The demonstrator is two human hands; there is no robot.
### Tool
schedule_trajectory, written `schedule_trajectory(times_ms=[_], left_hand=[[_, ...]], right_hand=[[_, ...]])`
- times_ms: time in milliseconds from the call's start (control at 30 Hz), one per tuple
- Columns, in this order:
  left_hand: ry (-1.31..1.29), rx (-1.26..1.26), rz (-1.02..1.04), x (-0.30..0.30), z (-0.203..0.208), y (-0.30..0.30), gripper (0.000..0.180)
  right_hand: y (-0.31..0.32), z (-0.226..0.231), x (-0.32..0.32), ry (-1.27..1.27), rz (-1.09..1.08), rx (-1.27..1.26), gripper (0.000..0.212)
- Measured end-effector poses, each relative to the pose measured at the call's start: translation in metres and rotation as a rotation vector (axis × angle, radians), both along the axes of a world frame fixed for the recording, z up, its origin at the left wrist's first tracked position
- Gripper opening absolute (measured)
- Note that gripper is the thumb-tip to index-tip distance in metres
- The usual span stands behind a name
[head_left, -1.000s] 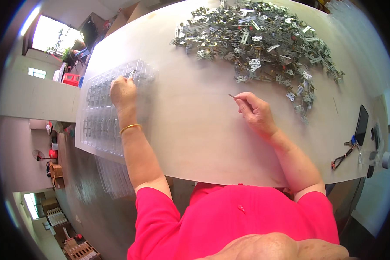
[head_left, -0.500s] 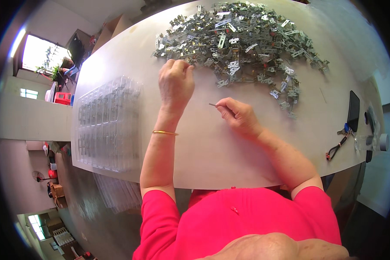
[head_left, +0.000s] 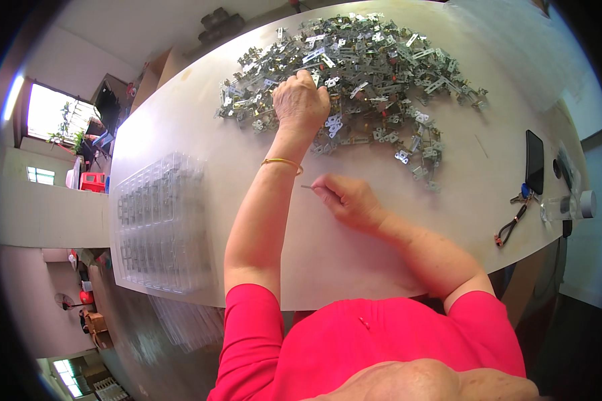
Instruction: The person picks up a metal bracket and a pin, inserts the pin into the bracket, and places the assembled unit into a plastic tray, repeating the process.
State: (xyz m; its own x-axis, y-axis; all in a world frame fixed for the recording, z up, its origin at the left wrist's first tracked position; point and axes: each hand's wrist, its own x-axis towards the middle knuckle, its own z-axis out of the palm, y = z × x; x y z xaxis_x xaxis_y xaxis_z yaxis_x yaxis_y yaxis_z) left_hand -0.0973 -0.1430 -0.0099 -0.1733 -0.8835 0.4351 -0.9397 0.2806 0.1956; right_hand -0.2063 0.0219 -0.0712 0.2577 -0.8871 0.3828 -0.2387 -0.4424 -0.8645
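A large heap of small metal brackets [head_left: 374,73] lies on the far part of the table. My left hand [head_left: 301,100] is over the near left part of this heap, back of the hand up, its fingers curled in among the parts. Whatever those fingers grip is hidden under the hand. Lower and a little to the right, my right hand [head_left: 351,202] hovers near the middle of the table, closed in a pinch. Between its thumb and forefinger a thin grey metal pin [head_left: 306,187] sticks out to the left, close to my left forearm.
Clear plastic trays [head_left: 162,224] with rows of metal parts sit stacked at the table's left. At the right lie a black phone [head_left: 534,162], keys on a dark strap [head_left: 512,227] and a clear bottle [head_left: 568,206]. A thin needle-like piece [head_left: 481,146] lies right of the heap.
My left hand has moved right and forward, from the heap's near edge onto it. My right hand still pinches the metal pin. The whole view has shifted slightly.
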Motion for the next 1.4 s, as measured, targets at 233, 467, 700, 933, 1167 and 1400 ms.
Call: schedule_trajectory(times_ms=[233, 467, 700, 933, 1167, 1400], left_hand=[[0.112, -0.01, 0.011, -0.008, 0.002, -0.009, 0.017], [0.09, -0.033, -0.006, -0.006, 0.009, -0.013, 0.014], [0.319, 0.129, 0.094, 0.005, 0.018, -0.02, 0.013], [0.386, 0.129, 0.109, 0.012, 0.017, -0.025, 0.015], [0.47, 0.229, 0.115, 0.01, 0.023, -0.029, 0.016], [0.675, 0.253, 0.014, 0.023, 0.049, -0.013, 0.017]], right_hand=[[-0.001, -0.003, 0.0, 0.012, -0.007, -0.018, 0.007], [0.0, -0.004, 0.0, 0.031, -0.004, -0.004, 0.008], [0.001, -0.003, -0.001, 0.032, -0.009, 0.011, 0.008], [0.0, -0.002, 0.0, 0.022, -0.002, 0.023, 0.008], [-0.001, -0.003, 0.0, 0.023, -0.012, 0.016, 0.008], [0.002, -0.001, 0.001, 0.004, -0.013, 0.011, 0.008]])
